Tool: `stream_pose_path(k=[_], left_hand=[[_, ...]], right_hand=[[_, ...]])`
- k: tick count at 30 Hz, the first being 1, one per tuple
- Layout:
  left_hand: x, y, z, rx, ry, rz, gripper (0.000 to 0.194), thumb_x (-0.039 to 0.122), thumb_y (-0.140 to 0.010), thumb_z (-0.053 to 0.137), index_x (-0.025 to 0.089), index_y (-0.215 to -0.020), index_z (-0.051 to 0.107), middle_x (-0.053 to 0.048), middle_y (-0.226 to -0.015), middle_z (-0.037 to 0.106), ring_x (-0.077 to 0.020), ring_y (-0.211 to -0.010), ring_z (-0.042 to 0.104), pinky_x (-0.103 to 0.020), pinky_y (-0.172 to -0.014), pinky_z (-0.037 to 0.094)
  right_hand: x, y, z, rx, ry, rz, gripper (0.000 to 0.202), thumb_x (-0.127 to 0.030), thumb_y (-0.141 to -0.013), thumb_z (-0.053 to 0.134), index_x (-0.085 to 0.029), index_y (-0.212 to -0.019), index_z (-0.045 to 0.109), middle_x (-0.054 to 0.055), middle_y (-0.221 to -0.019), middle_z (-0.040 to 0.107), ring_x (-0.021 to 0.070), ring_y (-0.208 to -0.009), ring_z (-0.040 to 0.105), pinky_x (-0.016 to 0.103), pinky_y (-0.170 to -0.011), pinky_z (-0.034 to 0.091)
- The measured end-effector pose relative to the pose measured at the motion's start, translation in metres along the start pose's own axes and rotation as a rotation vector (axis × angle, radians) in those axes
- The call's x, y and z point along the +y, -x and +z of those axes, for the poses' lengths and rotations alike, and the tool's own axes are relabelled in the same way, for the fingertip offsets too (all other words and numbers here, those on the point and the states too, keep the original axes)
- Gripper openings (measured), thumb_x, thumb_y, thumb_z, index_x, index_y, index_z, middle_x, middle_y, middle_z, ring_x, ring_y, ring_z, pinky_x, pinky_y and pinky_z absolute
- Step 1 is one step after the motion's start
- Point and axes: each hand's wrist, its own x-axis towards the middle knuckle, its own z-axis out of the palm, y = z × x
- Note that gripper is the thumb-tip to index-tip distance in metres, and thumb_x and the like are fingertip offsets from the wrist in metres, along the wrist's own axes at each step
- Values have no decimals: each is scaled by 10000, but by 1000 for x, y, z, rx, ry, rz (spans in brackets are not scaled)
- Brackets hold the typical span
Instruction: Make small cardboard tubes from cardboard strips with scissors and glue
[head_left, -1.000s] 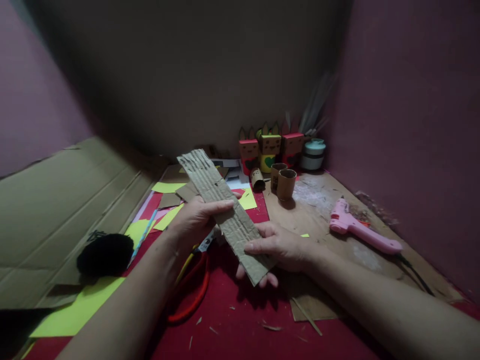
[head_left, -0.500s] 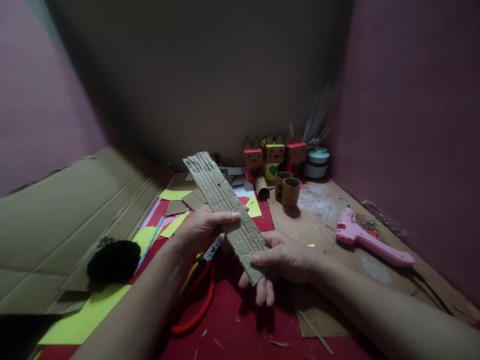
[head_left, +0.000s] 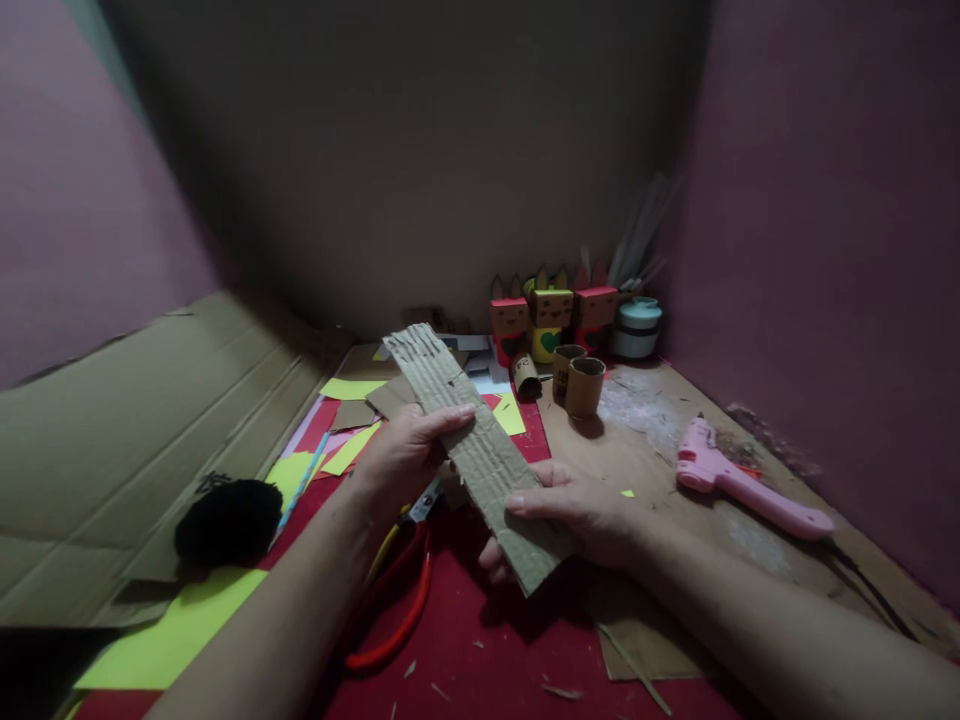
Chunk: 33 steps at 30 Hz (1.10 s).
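Both hands hold a ribbed cardboard strip (head_left: 480, 450), tilted from upper left to lower right above the red table surface. My left hand (head_left: 409, 445) grips its left side near the middle, thumb on top. My right hand (head_left: 581, 510) pinches the lower right part, thumb on top and fingers underneath. The strip's far end is torn and rough. Beneath the hands lie scissors (head_left: 409, 630) with red and yellow handles, their blades partly hidden.
A pink glue gun (head_left: 750, 490) lies at right. Cardboard rings (head_left: 585, 388) and animal-faced paper figures (head_left: 551, 320) stand at the back beside a teal-lidded container (head_left: 636, 328). A black fuzzy ball (head_left: 229, 522) and yellow paper (head_left: 165, 635) are at left.
The strip has slid down and to the right, its near end now reaching further past my right hand. The fingers of my right hand have curled in under it.
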Motion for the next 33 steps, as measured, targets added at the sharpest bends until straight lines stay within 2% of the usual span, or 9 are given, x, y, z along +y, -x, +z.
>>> stream_pose_path(k=[6, 9, 12, 15, 20, 22, 28, 31, 33], left_hand=[[-6, 5, 4, -147, -95, -157, 248, 301, -690, 792, 79, -769, 713, -126, -704, 702, -196, -579, 651, -270, -521, 510], [-5, 5, 4, -125, -106, -142, 233, 283, -689, 792, 78, -778, 726, -133, -723, 716, -200, -605, 665, -264, -540, 519], [-3, 2, 2, -56, -104, -93, 180, 202, -655, 793, 68, -758, 731, -140, -720, 720, -213, -631, 678, -282, -585, 540], [-4, 0, 0, -40, -118, -81, 164, 190, -653, 786, 76, -758, 733, -142, -722, 720, -220, -627, 678, -290, -569, 537], [-6, 6, 3, -153, -244, -126, 179, 259, -679, 773, 95, -737, 729, -118, -616, 690, -175, -467, 611, -234, -397, 415], [-5, 7, 5, -180, -261, -137, 175, 260, -678, 767, 95, -722, 726, -115, -598, 685, -171, -442, 598, -234, -382, 402], [3, 2, 1, -18, -117, -45, 191, 160, -609, 797, 83, -766, 719, -128, -745, 718, -241, -662, 685, -319, -601, 550], [5, 0, -3, 43, -97, -2, 181, 169, -621, 798, 88, -760, 714, -99, -679, 684, -214, -606, 659, -315, -579, 541], [4, 1, -5, 15, -108, -11, 177, 188, -642, 795, 89, -767, 720, -103, -671, 680, -216, -604, 658, -311, -566, 534]], right_hand=[[-3, 2, 2, 32, -37, -29, 438, -390, -755, 695, -49, -1016, 608, 160, -733, 713, 231, -631, 702, 360, -637, 554], [-4, 1, 3, 54, -17, -29, 436, -373, -756, 687, -58, -1045, 600, 152, -729, 714, 237, -634, 700, 344, -590, 547], [-3, 0, 2, 58, -6, -15, 484, -386, -753, 693, -58, -1091, 580, 143, -725, 709, 239, -650, 698, 348, -594, 547], [-1, -1, 0, 44, 0, -5, 528, -396, -745, 709, -53, -1120, 567, 137, -725, 703, 237, -642, 695, 360, -608, 547], [-1, -2, -2, 29, -17, -43, 537, -406, -745, 717, -52, -1123, 576, 131, -735, 705, 202, -583, 673, 371, -632, 548], [-1, -2, -1, 31, -23, -49, 539, -403, -746, 720, -55, -1130, 575, 128, -733, 705, 201, -583, 674, 378, -641, 549], [-1, -1, -2, 10, -3, -33, 493, -340, -724, 735, -74, -1101, 563, 138, -760, 711, 226, -633, 695, 377, -637, 550], [0, -2, -3, -14, 15, -28, 453, -285, -709, 738, -76, -1064, 550, 175, -821, 712, 247, -668, 704, 365, -607, 551], [0, -2, -4, -14, 21, -41, 443, -290, -735, 717, -72, -1077, 539, 184, -853, 706, 244, -673, 707, 355, -597, 552]])
